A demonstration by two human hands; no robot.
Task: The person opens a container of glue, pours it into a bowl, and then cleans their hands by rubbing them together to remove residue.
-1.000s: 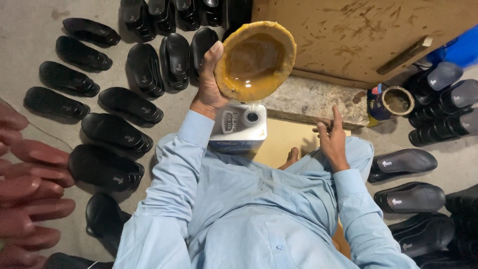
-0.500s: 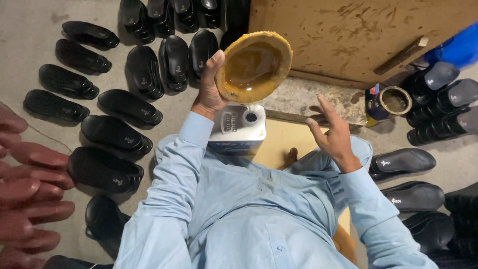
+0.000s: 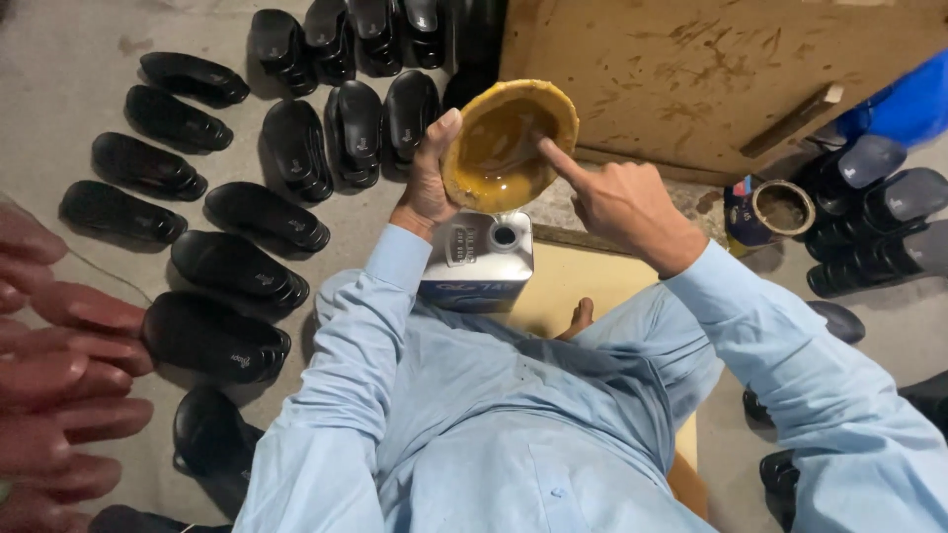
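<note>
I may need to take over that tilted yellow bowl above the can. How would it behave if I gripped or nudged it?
The yellow bowl looks coated with glossy amber liquid, so it is probably slippery and sticky. The left hand holds it by the rim alone, which suggests it is light and fairly stiff. Tilted over the white can, with the right hand fingering inside, a nudge would likely spill it.
</note>
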